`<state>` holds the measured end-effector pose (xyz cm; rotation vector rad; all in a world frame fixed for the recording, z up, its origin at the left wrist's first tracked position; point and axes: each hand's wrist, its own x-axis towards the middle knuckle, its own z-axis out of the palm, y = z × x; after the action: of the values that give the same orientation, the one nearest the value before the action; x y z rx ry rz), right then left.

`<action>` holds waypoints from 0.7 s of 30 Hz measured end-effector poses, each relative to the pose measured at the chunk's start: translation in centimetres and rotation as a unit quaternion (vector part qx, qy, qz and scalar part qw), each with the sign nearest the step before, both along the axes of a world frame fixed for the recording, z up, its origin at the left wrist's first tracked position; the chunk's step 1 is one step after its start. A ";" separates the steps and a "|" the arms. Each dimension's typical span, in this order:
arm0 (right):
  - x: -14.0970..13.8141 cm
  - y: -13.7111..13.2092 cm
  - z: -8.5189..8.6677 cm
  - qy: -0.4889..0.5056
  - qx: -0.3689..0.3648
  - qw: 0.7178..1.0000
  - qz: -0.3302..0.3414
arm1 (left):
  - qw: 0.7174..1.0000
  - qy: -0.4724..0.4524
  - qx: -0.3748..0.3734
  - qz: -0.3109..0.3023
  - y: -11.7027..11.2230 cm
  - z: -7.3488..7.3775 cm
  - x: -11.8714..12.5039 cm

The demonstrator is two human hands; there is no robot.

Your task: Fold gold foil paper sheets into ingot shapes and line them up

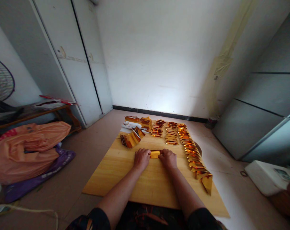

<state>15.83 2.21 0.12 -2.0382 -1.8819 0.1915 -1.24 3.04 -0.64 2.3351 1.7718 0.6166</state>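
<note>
My left hand (142,158) and my right hand (168,158) are closed on the two ends of a small strip of gold foil paper (155,154), low over the wooden board (111,166). Some fingertips are hidden behind the strip. Just beyond my left hand lies a fanned stack of gold foil sheets (132,138). Folded gold foil pieces stand in rows: a short row (158,128), a middle row (172,133) and a long row (191,150) along the board's right side.
White rolled items (131,125) and more foil stacks (146,122) sit at the board's far edge. On the floor at left are an orange bag (34,147), a purple bag (39,179) and a cable (32,209). A white box (267,177) stands at right, near a fridge (262,108).
</note>
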 end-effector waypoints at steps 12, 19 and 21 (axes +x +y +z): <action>-1.6 -0.6 0.3 -0.037 -0.013 0.997 0.060 | 0.986 0.103 0.049 -0.119 -0.5 0.6 0.4; -1.5 -0.5 0.9 -0.029 -0.040 0.998 0.032 | 0.987 0.084 0.065 -0.122 -1.7 0.5 -0.4; -1.8 -0.5 0.9 -0.028 -0.047 0.998 0.022 | 0.986 0.079 0.070 -0.128 -2.2 0.7 -0.6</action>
<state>14.05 1.66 1.02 -2.0850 -1.9867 0.2400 -1.84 0.84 0.03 2.7185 1.4918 0.5444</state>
